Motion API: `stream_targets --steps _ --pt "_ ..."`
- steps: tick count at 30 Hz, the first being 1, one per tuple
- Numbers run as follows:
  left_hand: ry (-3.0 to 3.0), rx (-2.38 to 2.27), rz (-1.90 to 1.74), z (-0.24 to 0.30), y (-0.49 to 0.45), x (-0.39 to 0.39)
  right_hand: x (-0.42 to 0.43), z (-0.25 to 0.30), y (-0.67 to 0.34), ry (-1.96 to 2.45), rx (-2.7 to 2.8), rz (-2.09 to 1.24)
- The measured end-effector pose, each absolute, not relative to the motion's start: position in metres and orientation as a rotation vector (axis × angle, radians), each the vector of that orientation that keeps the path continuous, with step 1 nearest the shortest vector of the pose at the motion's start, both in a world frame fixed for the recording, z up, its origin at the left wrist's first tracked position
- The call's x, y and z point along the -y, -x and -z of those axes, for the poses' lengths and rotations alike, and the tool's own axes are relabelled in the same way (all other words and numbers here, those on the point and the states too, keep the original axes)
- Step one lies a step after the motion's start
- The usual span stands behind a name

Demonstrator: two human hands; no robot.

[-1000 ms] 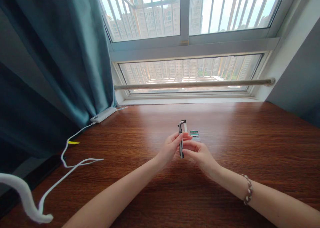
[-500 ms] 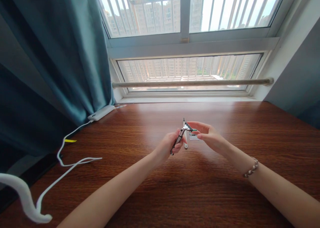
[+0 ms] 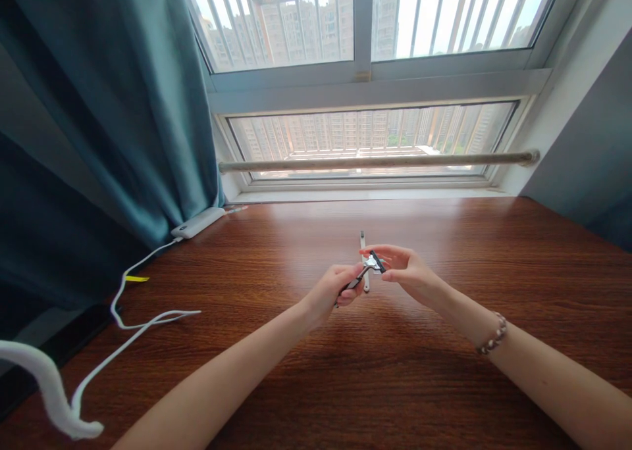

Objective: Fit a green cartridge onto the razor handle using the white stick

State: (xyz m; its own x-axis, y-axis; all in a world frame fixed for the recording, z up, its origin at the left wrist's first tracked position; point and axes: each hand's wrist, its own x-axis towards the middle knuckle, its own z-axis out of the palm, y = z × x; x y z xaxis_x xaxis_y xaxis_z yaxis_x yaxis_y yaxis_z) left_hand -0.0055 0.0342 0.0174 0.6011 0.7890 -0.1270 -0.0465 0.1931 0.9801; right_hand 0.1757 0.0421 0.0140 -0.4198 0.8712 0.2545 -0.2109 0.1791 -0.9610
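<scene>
My left hand (image 3: 336, 287) is closed around the handle of a razor (image 3: 353, 283) with a dark and silver grip. The razor's head (image 3: 378, 262) points up and to the right, between my two hands. My right hand (image 3: 407, 269) is beside that head, its fingers stretched and apart, the thumb close to the head's lower end. Whether the fingertips touch the head I cannot tell. Behind the hands a thin pale strip (image 3: 363, 241) with a dark far tip and a hole at its near end lies on the table, partly hidden.
The brown wood-grain table (image 3: 276, 384) reaches back to the window. At the left, a white power strip (image 3: 199, 223) lies by the blue curtain (image 3: 162, 108), with a white cable (image 3: 116, 305) trailing from it. A yellow tag (image 3: 137, 279) is near the cable, and a thick white curved piece (image 3: 49, 387) stands in front.
The razor has tilted lower and turned, so its head now shows its dark edge. My right hand has shifted slightly down and left around the head. My left hand keeps its hold.
</scene>
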Motion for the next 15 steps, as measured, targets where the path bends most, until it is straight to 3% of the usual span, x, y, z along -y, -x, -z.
stream_targets --steps 15 --pt "-1.256 -0.728 -0.695 -0.0182 0.0058 -0.0329 -0.0407 -0.0162 -0.1767 0.656 1.460 -1.486"
